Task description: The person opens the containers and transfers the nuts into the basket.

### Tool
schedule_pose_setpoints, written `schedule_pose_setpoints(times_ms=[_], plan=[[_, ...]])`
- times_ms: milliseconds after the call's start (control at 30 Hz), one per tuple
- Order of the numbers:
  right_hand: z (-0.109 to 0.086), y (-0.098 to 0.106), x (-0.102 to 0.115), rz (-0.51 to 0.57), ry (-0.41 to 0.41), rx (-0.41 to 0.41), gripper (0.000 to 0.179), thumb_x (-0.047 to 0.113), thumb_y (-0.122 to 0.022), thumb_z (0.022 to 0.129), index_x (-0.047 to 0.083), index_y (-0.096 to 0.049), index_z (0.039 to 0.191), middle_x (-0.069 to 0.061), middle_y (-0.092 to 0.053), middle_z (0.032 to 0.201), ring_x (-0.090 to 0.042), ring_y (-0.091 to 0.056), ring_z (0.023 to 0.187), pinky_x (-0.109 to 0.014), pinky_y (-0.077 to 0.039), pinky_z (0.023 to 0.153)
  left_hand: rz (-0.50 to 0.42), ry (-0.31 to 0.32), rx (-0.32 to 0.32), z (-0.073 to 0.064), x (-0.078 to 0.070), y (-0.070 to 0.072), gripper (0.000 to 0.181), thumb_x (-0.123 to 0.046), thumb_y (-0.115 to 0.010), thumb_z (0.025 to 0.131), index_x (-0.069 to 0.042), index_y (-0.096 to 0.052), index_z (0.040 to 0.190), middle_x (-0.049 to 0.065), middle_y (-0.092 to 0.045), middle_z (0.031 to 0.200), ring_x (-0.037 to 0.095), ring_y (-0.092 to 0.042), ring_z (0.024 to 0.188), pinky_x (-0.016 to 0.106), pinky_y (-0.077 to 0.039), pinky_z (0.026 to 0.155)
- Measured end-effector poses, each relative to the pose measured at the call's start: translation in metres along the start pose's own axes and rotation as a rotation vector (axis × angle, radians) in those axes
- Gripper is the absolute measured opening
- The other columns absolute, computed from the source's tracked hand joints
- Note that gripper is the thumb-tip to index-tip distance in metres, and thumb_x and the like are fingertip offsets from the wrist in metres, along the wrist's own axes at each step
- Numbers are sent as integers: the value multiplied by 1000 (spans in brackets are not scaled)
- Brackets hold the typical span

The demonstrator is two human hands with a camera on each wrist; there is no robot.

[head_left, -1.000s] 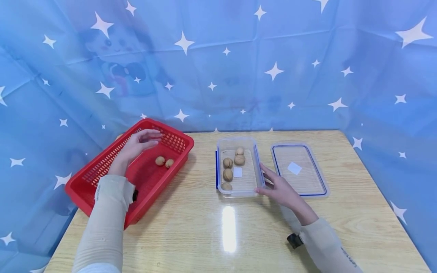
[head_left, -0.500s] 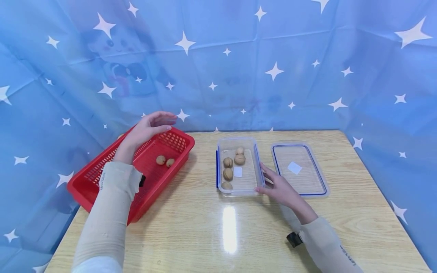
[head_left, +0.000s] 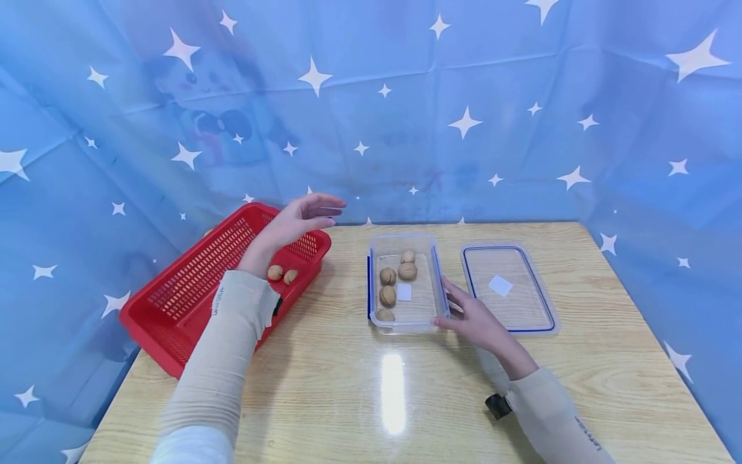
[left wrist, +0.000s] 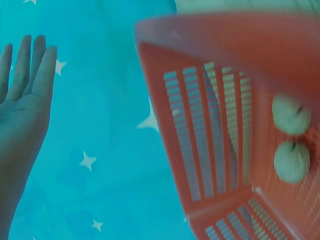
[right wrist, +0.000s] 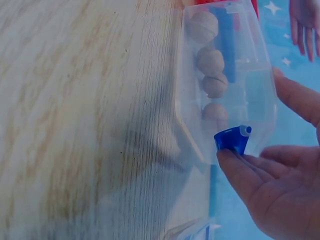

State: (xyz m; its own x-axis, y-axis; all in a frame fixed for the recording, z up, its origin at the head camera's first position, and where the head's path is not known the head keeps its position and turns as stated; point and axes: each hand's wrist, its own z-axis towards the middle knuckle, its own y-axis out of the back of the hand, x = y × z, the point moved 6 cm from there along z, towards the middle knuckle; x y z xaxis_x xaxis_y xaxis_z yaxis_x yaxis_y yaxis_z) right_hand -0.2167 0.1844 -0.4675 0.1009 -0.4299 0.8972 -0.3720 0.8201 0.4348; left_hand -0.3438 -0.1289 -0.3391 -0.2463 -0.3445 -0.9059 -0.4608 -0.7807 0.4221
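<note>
My left hand [head_left: 295, 219] is raised over the far right end of a red plastic basket [head_left: 199, 274], fingers extended and palm bare in the left wrist view. Two walnuts [head_left: 290, 276] lie in the basket beneath it. My right hand [head_left: 478, 325] holds a clear plastic food container [head_left: 408, 327] by its near right corner, thumb on the rim. In the right wrist view, its fingers sit against a blue latch [right wrist: 233, 140]. Several walnuts [head_left: 388, 296] lie inside the container, mostly along its left side, around a small white square [head_left: 404, 292].
Right of the container, its clear lid [head_left: 524, 309] with a blue seal lies flat on the wooden table [head_left: 324, 399]. A white square [head_left: 500, 285] shows on the lid. Blue star-patterned cloth [head_left: 371, 116] hangs behind the table and at both sides.
My left hand has risen out of the basket and moved right, toward the basket's far right end. The right hand and the container have stayed in place.
</note>
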Motion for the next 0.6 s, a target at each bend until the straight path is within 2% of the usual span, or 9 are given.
schedule_pose_setpoints(times_ms=[233,600], plan=[[1,0,1,-10,4,-6,89,16,-69,94,-2,-9,158,-30,-11,163,-52,-28,143,-52,-38,112,-60,-37,32,15,2,-28,44,-10,-62,97,-10,-53,140,9,-55,144,27,-54,134,42,-47,111],[1,-1,-2,-3,14,-12,89,14,-69,94,-3,-9,158,-29,-10,164,-52,-27,144,-51,-38,112,-177,-72,137,36,15,-84,40,-7,-60,98,-5,-53,138,12,-56,143,32,-51,136,38,-48,110]])
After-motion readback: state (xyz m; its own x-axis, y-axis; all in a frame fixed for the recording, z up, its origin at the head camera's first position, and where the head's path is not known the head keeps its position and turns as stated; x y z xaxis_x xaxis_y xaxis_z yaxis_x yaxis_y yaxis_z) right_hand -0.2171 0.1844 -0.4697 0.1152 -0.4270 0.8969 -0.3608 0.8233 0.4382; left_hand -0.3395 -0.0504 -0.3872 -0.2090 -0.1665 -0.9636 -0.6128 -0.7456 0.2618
